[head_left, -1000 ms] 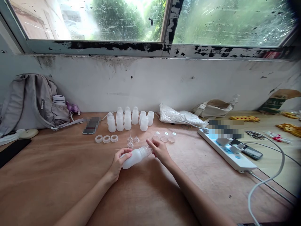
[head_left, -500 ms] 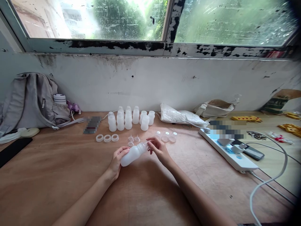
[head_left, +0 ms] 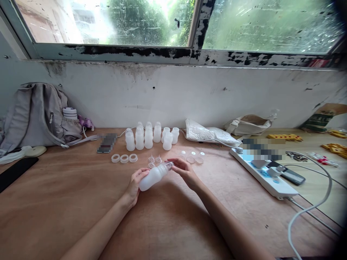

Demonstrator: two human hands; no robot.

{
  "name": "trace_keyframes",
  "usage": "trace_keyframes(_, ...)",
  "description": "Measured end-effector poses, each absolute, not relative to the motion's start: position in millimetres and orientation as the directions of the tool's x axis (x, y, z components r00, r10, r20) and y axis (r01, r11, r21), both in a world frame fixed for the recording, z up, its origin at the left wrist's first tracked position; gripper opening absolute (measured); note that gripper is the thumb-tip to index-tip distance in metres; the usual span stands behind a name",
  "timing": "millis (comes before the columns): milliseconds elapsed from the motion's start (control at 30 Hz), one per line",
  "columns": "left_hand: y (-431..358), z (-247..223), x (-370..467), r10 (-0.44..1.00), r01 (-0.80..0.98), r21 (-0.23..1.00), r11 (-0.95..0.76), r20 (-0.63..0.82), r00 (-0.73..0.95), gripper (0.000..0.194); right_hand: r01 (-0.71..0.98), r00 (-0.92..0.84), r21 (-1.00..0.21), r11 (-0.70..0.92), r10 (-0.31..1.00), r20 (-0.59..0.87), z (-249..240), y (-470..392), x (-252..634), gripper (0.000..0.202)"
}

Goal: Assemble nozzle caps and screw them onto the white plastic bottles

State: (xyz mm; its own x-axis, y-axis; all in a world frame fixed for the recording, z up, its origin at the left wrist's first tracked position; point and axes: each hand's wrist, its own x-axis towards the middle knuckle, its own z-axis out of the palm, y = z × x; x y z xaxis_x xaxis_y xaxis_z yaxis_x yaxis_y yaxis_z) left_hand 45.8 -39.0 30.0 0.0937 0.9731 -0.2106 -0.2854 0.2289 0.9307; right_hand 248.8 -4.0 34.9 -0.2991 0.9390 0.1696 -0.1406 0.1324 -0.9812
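My left hand (head_left: 135,184) is wrapped round the lower body of a frosted white baby bottle (head_left: 151,179), held tilted above the table with its top to the right. At the bottle's upper end sits a clear cap (head_left: 168,165), and my right hand (head_left: 186,172) grips it between thumb and fingers. Just behind the bottle lie three clear nipples (head_left: 151,159). Three white collar rings (head_left: 124,159) lie in a row to the left. Clear round caps and small white discs (head_left: 191,159) are on the right, partly hidden by my right hand.
Several frosted bottles (head_left: 148,136) stand near the wall, some capped. A silver pouch (head_left: 208,134) lies right of them. A power strip (head_left: 261,173) with plugs and cables crosses the right side; a grey backpack (head_left: 35,112) and a phone (head_left: 107,143) are left.
My right fingers have shifted slightly around the clear cap, leaving more of it showing. The bottle and my left hand have hardly moved.
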Motion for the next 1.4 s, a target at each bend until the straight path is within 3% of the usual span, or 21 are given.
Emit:
trace_keyframes(567, -42, 30, 41, 0.996, 0.002, 0.996, -0.088, 0.088, -0.018, 0.020, -0.102, -0.298, -0.988, 0.115, 0.944, 0.141, 35, -7, 246, 0.026)
trace_keyframes(667, -43, 31, 43, 0.996, 0.016, 0.997, -0.075, 0.074, 0.058, 0.021, -0.083, -0.303, -0.994, 0.072, 0.948, 0.094, 35, -9, 245, 0.020)
trace_keyframes(833, -47, 31, 49, 0.983, 0.026, 0.997, -0.073, 0.068, 0.169, 0.021, -0.138, -0.423, -0.988, -0.071, 0.906, -0.006, 35, -18, 233, 0.030)
trace_keyframes(1233, -59, 32, 47, 0.987, 0.033, 0.991, -0.129, 0.125, 0.100, 0.027, -0.175, -0.398, -0.972, -0.157, 0.914, -0.076, 30, -33, 217, 0.028)
trace_keyframes(1400, -62, 34, 47, 0.983, 0.061, 0.986, -0.157, 0.150, 0.106, 0.027, -0.176, -0.379, -0.977, -0.123, 0.924, -0.048, 27, -34, 216, 0.023)
